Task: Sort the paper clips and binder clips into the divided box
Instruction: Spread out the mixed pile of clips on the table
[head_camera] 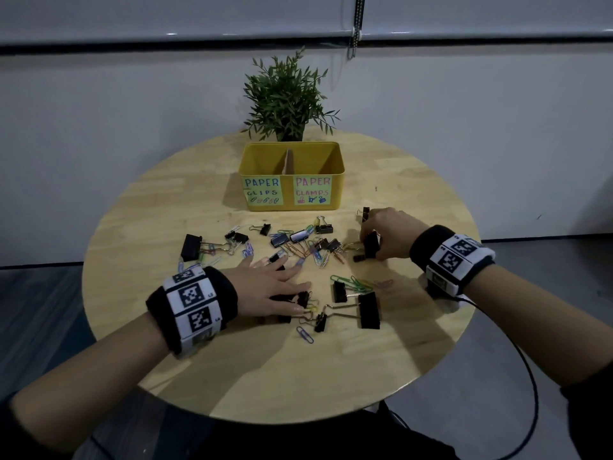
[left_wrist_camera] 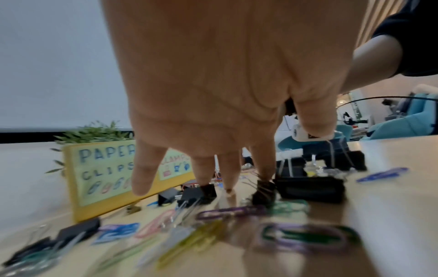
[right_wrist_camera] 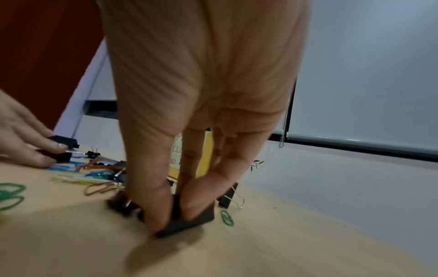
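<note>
A yellow divided box (head_camera: 289, 206) labelled "paper clips" on the left and "paper clamps" on the right stands at the back of the round wooden table (head_camera: 252, 376). Black binder clips and coloured paper clips (head_camera: 354, 282) lie scattered in front of it. My right hand (head_camera: 373, 242) pinches a large black binder clip (right_wrist_camera: 189, 222) between thumb and fingers, low on the table at the right. My left hand (head_camera: 282, 283) lies spread with straight fingers over the pile, its fingertips (left_wrist_camera: 228, 187) touching small black binder clips (left_wrist_camera: 209, 189).
A potted plant (head_camera: 288, 97) stands behind the box. A big binder clip (head_camera: 369, 310) and a blue paper clip (head_camera: 304, 334) lie near the front. Another big clip (head_camera: 191, 246) sits at the left. A black cable (head_camera: 522, 356) hangs off the table's right edge.
</note>
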Motion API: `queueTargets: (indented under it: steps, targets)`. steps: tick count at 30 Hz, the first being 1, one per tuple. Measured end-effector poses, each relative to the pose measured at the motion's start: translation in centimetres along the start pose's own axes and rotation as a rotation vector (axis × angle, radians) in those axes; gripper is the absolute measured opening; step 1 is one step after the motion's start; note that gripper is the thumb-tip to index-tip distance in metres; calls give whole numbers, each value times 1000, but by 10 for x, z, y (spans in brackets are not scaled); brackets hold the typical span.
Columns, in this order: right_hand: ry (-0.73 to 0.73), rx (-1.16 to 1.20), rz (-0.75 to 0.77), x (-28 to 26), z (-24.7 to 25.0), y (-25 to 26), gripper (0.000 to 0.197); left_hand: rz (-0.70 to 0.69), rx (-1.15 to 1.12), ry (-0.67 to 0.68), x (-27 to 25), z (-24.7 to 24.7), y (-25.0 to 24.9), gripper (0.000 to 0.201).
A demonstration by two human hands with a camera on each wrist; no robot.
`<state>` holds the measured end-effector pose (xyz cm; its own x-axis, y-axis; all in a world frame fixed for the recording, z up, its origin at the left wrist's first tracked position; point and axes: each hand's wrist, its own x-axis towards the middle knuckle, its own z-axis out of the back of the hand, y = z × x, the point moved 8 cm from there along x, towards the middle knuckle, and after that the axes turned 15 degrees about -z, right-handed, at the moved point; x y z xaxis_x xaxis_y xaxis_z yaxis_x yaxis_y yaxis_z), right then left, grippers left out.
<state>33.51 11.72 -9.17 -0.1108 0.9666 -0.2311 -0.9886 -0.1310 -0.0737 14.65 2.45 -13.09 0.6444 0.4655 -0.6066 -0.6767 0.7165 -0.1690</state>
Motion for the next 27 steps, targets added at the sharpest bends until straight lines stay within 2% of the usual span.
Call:
queueTargets:
  steps: [2, 5, 8, 11, 13, 15, 18, 20, 24, 27]
  targets:
    - [-22, -25, -24, 1, 5, -6, 35, 4, -62, -95, -4, 11, 8, 64]
    - [-73, -14, -84, 4, 21, -19, 39, 29, -109, -379, -3, 44, 15, 62]
    - [-78, 46, -15, 5, 25, -5, 40, 125, -83, -504, 8, 67, 30, 53]
    - [-22, 162, 139, 4, 19, 38, 44, 159, -73, -401, 25, 72, 45, 52]
    - [8, 160, 217, 5, 16, 63, 49, 168, -52, -308, 32, 70, 51, 51]
    - [0, 136, 243, 8, 15, 77, 48, 174, -4, -274, 33, 69, 54, 46]
    - [-50, 86, 197, 12, 16, 80, 25, 191, 24, -297, 29, 64, 64, 59]
    - [-88, 92, 166, 13, 18, 76, 13, 222, 50, -337, 27, 62, 72, 56]
    - [-112, 181, 117, 14, 19, 63, 8, 257, 48, -403, 23, 61, 83, 52]
    - [-195, 287, 118, 13, 34, 53, 8, 193, 52, -473, 28, 69, 75, 59]
